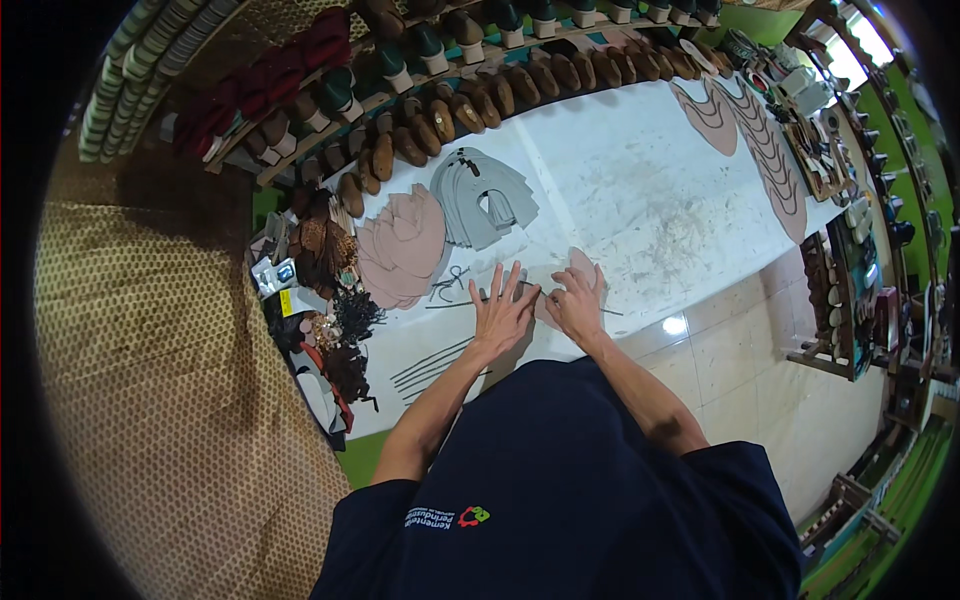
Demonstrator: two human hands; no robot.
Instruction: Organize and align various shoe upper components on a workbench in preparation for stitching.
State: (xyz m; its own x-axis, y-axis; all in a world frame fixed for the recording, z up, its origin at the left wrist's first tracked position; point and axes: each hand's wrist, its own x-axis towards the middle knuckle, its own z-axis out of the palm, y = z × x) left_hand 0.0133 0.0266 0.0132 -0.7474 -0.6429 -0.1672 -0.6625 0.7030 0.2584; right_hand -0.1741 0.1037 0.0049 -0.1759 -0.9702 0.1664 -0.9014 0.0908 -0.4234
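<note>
My left hand (pixel 503 312) lies on the white tabletop with its fingers spread, its thumb side touching a thin dark strip. My right hand (pixel 577 306) has bent fingers, with thumb and index closed at the same strip. One end of the strip (pixel 612 313) sticks out to the right of that hand. Under and beyond my right hand is a pink shoe-upper piece (pixel 582 262), partly covered. Several loose dark strips (pixel 430 368) lie left of my left forearm, and a tangled one (pixel 452 284) lies just beyond my left hand.
A fanned stack of grey pieces (pixel 485 195) and a pile of pink pieces (pixel 400 245) lie beyond. Wooden shoe lasts (pixel 500 95) line the far edge. Edged pink pieces (pixel 775 165) are at the far right. Scraps (pixel 345 315) crowd the left end of the white table (pixel 640 210).
</note>
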